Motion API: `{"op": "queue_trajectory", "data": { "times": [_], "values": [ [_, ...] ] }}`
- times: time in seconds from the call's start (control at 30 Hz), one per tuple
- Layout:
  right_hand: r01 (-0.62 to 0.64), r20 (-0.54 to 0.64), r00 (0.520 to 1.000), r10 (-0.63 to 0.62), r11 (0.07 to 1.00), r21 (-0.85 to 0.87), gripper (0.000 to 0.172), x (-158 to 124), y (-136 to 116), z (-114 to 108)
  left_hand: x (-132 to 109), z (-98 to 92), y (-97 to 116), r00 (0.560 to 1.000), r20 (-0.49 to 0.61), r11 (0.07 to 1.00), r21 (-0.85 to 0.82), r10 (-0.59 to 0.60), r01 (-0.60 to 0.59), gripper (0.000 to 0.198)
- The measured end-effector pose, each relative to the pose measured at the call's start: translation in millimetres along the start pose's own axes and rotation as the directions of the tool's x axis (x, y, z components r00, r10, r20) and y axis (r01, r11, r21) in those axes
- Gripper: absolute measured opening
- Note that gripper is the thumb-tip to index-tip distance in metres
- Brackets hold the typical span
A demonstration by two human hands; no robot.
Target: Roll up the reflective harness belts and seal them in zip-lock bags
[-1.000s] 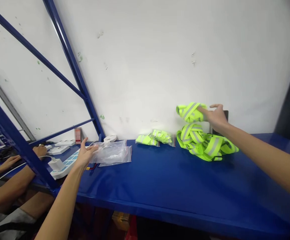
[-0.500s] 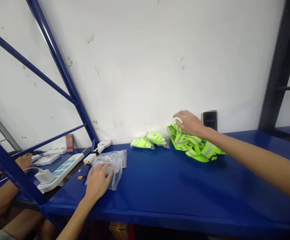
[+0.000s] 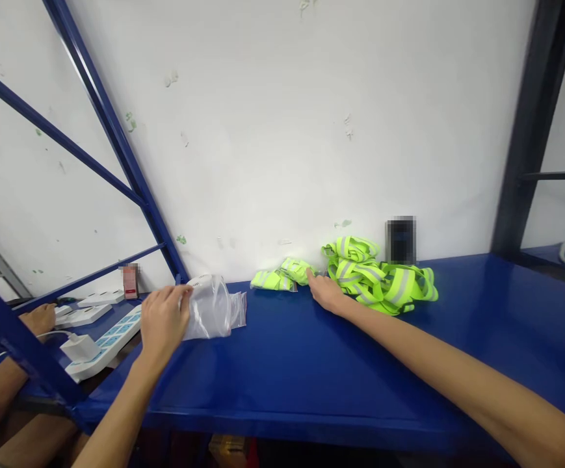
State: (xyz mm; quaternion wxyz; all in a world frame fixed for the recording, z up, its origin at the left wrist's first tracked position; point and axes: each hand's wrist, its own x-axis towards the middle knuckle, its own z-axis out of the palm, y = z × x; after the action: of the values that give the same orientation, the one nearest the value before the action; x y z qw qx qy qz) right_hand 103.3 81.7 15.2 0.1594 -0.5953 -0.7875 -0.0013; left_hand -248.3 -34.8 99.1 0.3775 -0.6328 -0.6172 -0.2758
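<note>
My left hand (image 3: 165, 322) pinches the edge of a clear zip bag (image 3: 209, 309) between thumb and fingers. The bag is partly raised above the tabletop, and more clear bag edge shows behind it. My right hand (image 3: 327, 292) is at the right end of two small packets (image 3: 273, 280) of folded yellow-green reflective straps. Its index finger stretches out to the nearer packet and appears to touch it; the other fingers are partly hidden. Right behind this hand lies a loose heap of yellow-green reflective straps (image 3: 370, 279) with silver stripes.
A dark phone-like device (image 3: 402, 240) leans on the wall behind the heap. On the left are a blue rack post (image 3: 140, 175), a white power strip (image 3: 111, 341) with a plug, and a co-worker's hand (image 3: 41, 318). The blue tabletop (image 3: 287, 370) ends at a front edge.
My left hand has gone from lying flat on the clear bags to lifting one by its edge. My right hand has come down and left from above the strap heap to the packets.
</note>
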Motion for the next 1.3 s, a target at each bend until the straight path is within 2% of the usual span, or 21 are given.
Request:
{"op": "queue_trajectory", "data": {
  "times": [0.1, 0.13, 0.2, 0.23, 0.27, 0.33, 0.37, 0.43, 0.53, 0.6, 0.67, 0.73, 0.77, 0.83, 0.87, 0.9, 0.93, 1.0, 1.13, 1.2, 1.3],
  "values": [
    [0.009, -0.028, 1.000, -0.008, 0.999, 0.032, 0.049, -3, 5, -11, 32, 6.2, -6, 0.990, -0.034, 0.991, -0.022, -0.136, 0.135, 0.036],
    [0.023, -0.031, 0.999, -0.022, 0.999, 0.042, 0.046, -8, 6, -15, 39, 13.2, -6, 0.988, 0.002, 0.988, -0.035, -0.153, 0.153, 0.037],
    [0.067, -0.024, 0.998, -0.066, 0.996, 0.062, 0.043, -24, 7, -21, 43, 34.1, -5, 0.978, 0.170, 0.986, -0.091, -0.124, 0.141, 0.041],
    [0.101, -0.020, 0.995, -0.100, 0.993, 0.068, 0.044, -34, 6, -24, 40, 47.0, -3, 0.955, 0.284, 0.982, -0.142, -0.081, 0.125, 0.043],
    [0.138, -0.016, 0.990, -0.137, 0.988, 0.068, 0.046, -46, 5, -25, 33, 60.5, -1, 0.915, 0.402, 0.971, -0.204, -0.029, 0.121, 0.047],
    [0.267, -0.018, 0.964, -0.266, 0.963, 0.030, 0.056, -71, 3, -28, 13, 86.3, 5, 0.824, 0.567, 0.954, -0.253, 0.012, 0.160, 0.058],
    [0.337, -0.010, 0.941, -0.338, 0.941, -0.006, 0.060, -82, 3, -28, 0, 97.3, 7, 0.794, 0.607, 0.955, -0.243, 0.015, 0.167, 0.061],
    [0.421, 0.016, 0.907, -0.421, 0.906, -0.042, 0.065, -99, 2, -29, -21, 113.7, 10, 0.778, 0.626, 0.956, -0.253, 0.045, 0.149, 0.060],
    [0.441, 0.002, 0.897, -0.441, 0.897, 0.005, 0.063, -111, 5, -29, -34, 123.3, 10, 0.768, 0.638, 0.961, -0.240, 0.051, 0.135, 0.059],
    [0.426, -0.058, 0.905, -0.422, 0.894, 0.137, 0.058, -111, 10, -28, -25, 120.7, 8, 0.734, 0.678, 0.967, -0.216, 0.049, 0.135, 0.058],
    [0.376, -0.128, 0.927, -0.354, 0.855, 0.358, 0.049, -107, 17, -24, -4, 111.7, 9, 0.709, 0.703, 0.975, -0.193, 0.062, 0.107, 0.059],
    [0.253, -0.149, 0.967, -0.204, 0.764, 0.593, 0.042, -98, 24, -19, 20, 97.0, 15, 0.747, 0.658, 0.980, -0.193, 0.096, 0.044, 0.055],
    [0.155, -0.115, 0.988, -0.104, 0.695, 0.702, 0.038, -93, 28, -16, 31, 88.2, 21, 0.799, 0.590, 0.979, -0.205, 0.115, 0.011, 0.051],
    [-0.070, 0.046, 0.997, 0.060, 0.504, 0.861, 0.031, -79, 33, -10, 49, 69.6, 42, 0.885, 0.447, 0.969, -0.248, 0.131, -0.019, 0.043],
    [-0.164, 0.139, 0.986, 0.092, 0.400, 0.902, 0.026, -72, 35, -8, 54, 60.8, 56, 0.907, 0.390, 0.955, -0.296, 0.157, -0.038, 0.040],
    [-0.220, 0.201, 0.975, 0.091, 0.338, 0.915, 0.022, -66, 37, -7, 57, 53.0, 72, 0.915, 0.348, 0.929, -0.362, 0.203, -0.069, 0.039],
    [-0.257, 0.245, 0.967, 0.075, 0.297, 0.920, 0.019, -60, 39, -6, 58, 46.6, 91, 0.916, 0.315, 0.895, -0.437, 0.247, -0.091, 0.038],
    [-0.273, 0.279, 0.960, 0.019, 0.282, 0.920, 0.017, -52, 42, -7, 53, 39.4, 132, 0.896, 0.281, 0.800, -0.588, 0.344, -0.123, 0.038],
    [-0.242, 0.278, 0.956, -0.099, 0.275, 0.930, 0.022, -51, 46, -8, 29, 45.5, 205, 0.845, 0.211, 0.666, -0.717, 0.491, -0.207, 0.038],
    [-0.209, 0.251, 0.959, -0.131, 0.268, 0.940, 0.025, -56, 48, -7, 15, 51.6, 227, 0.853, 0.180, 0.659, -0.717, 0.490, -0.227, 0.038],
    [-0.160, 0.200, 0.970, -0.138, 0.260, 0.952, 0.030, -63, 48, -6, -2, 55.6, 239, 0.850, 0.091, 0.642, -0.698, 0.519, -0.317, 0.030]
  ]
}}
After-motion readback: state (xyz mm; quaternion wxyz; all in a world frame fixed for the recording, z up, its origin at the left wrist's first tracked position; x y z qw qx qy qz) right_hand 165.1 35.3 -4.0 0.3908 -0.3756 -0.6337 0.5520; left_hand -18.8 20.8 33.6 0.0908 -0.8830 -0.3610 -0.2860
